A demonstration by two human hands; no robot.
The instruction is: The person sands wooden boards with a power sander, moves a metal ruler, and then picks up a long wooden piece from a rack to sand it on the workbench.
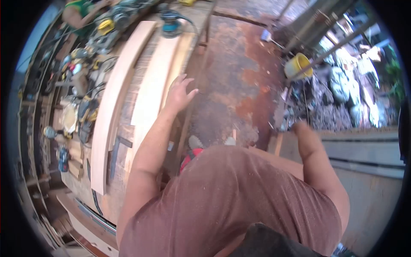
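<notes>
My left hand (180,93) hangs in the air at the bench's right edge, beside the pale boards, its fingers spread and holding nothing. Closest to it is a wide pale board (155,73) lying lengthwise on the bench. A teal and black power sander (171,26) rests on the far end of the boards. Further left lies a long, slightly curved plank (115,100). Between the boards is a dark L-shaped square (114,160). My right hand (301,127) is out to the right by a grey panel; it is blurred and its fingers cannot be made out.
Power tools and cords crowd the bench's left side, with a blue drill (63,159) near its corner. A yellow bucket (298,67) stands at the right beside scrap piles. The floor (227,77) is stained. Another person (77,15) in green is at the far left.
</notes>
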